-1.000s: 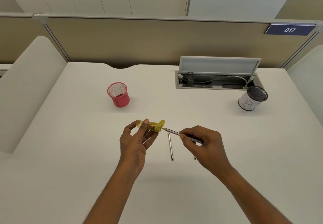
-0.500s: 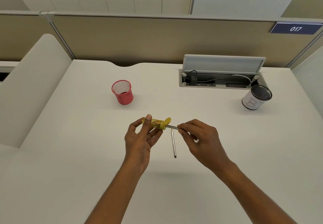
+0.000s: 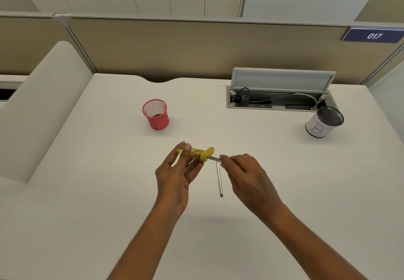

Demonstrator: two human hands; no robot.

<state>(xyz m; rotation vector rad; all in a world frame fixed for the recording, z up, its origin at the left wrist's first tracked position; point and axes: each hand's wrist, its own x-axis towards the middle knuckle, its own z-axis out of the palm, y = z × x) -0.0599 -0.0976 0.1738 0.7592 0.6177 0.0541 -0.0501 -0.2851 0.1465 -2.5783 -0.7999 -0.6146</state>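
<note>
My left hand (image 3: 175,172) holds a yellow translucent pencil sharpener (image 3: 196,153) above the white desk (image 3: 109,192), thumb on top and fingers underneath. My right hand (image 3: 247,177) pinches a dark pencil (image 3: 214,159) whose tip end is inside the sharpener's right opening; most of its shaft is hidden in my fingers. A second dark pencil (image 3: 219,179) lies on the desk between my hands, pointing away from me.
A red mesh cup (image 3: 156,114) stands at the back left. A black mesh cup with a white paper label (image 3: 323,122) stands at the back right, beside an open cable tray (image 3: 277,98) with its lid raised. Beige partitions enclose the desk.
My right hand has slid left along the pencil, pushing it deeper into the sharpener, so less shaft shows. The camera has tipped slightly, shifting the scene down and right.
</note>
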